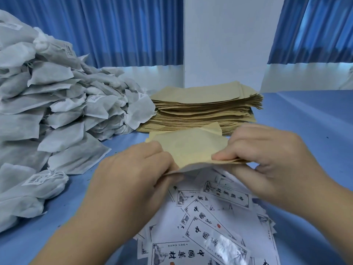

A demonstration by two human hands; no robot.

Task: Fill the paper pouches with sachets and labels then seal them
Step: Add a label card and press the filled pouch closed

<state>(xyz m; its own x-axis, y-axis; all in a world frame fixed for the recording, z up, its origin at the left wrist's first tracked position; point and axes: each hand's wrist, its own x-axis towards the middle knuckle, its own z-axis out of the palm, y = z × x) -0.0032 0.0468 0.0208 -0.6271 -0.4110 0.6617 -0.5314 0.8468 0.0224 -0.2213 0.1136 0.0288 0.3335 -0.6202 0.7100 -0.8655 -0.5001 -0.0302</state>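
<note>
Two hands, one pouch: where does that put the job? (Desk)

At the start of a fill, by the look of it. Centre frame, the left hand [133, 169] and the right hand [271, 159] each pinch the near edge of a single tan paper pouch [191, 148], held just above the blue counter [305, 131]. The grip suggests the mouth is being parted. Something pale shows under that edge, but whether it is inside the pouch I cannot tell. (Photographer)

Any finished ones in shot? (Desk)

None that I can pick out. Behind the hands, at upper centre, lies a thick stack of flat pouches [206, 108], and nothing about them shows that they have been filled. A large heap of grey-white sachets [57, 111] takes up the left side of the frame, its edge touching that stack. Printed labels [219, 217] lie fanned out loose at the lower right, directly below the held pouch. (Photographer)

So the bulk of it lies ahead? (Desk)

That is my reading. For this pouch, a sachet and a label seem to be needed yet, then the seal. With supplies this deep, the run looks far from over. Blue curtains [133, 25] and a white pillar [225, 44] close off the background. (Photographer)
</note>
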